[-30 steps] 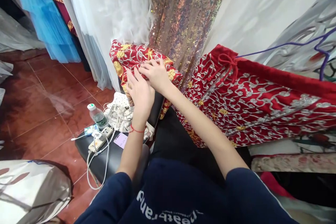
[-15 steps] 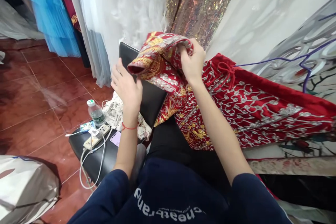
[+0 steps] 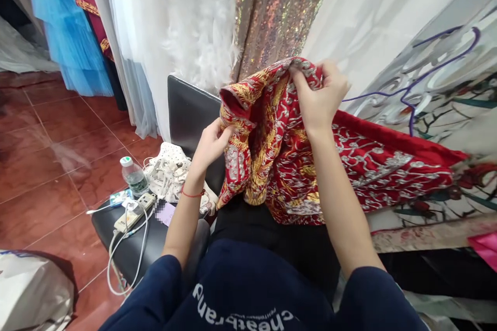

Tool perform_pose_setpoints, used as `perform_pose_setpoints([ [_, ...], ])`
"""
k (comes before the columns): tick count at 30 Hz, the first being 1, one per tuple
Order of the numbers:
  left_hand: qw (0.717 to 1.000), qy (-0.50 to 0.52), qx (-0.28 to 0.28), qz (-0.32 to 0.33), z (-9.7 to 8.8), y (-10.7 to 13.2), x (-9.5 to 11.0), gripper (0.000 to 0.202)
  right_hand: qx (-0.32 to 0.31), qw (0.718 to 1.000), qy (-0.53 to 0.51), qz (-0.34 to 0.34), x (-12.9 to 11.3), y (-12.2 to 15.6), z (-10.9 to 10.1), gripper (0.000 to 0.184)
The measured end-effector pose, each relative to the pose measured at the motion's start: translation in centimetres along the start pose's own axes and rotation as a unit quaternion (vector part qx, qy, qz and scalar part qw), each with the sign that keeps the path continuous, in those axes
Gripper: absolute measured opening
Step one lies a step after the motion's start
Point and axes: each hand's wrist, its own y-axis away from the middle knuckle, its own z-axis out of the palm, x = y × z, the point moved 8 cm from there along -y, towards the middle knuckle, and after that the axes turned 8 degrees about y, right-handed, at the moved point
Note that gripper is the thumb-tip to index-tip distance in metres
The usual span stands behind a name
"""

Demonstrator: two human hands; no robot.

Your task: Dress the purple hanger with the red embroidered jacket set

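A red garment [image 3: 279, 150] with gold and silver embroidery hangs from my hands and drapes over my lap. Up at its top edge, my right hand [image 3: 320, 95] pinches the cloth between thumb and fingers. My left hand [image 3: 213, 145] grips the garment's left edge, just below an open, tube-like fold; its fingertips are partly hidden behind the cloth. Off to the right stretches a red embroidered panel [image 3: 392, 165] with a plain red border. Whether it is one piece with the held part, I cannot tell.
To my left, a black chair [image 3: 155, 248] carries a power strip [image 3: 134, 212] with white cables, a water bottle [image 3: 134, 176], a phone [image 3: 166, 213] and white patterned cloth [image 3: 166, 170]. A purple cord [image 3: 407, 94] runs at right. Gowns hang ahead, including a sequined one [image 3: 285, 10].
My left hand was spread beside the garment and now holds its edge. My right hand has moved right with the cloth, which hangs lower and more opened out.
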Motion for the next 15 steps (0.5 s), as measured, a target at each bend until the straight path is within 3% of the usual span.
perform_pose_setpoints([
  [5, 0.996, 0.084, -0.004, -0.018, 1.7, 1.3, 2.0, 0.012, -0.011, 0.991, 0.126, 0.052, 2.1, 1.0, -1.2, 0.048],
  [8, 0.985, 0.159, -0.029, -0.055, 4.3, 2.3, 2.7, 0.013, -0.093, 0.985, 0.13, 0.066, 3.1, 3.4, 0.4, 0.033],
  [10, 0.977, 0.189, -0.05, -0.083, 6.0, 2.9, 2.8, 0.016, -0.185, 0.979, 0.037, 0.078, 3.9, 5.4, 2.2, 0.031],
  [12, 0.974, 0.198, -0.054, -0.098, 7.1, 3.1, 2.9, 0.02, -0.276, 0.952, -0.103, 0.089, 4.3, 7.3, 3.6, 0.034],
  [15, 0.978, 0.184, -0.025, -0.098, 7.4, 3.2, 2.9, 0.025, -0.387, 0.864, -0.312, 0.075, 3.3, 9.6, 4.1, 0.045],
])
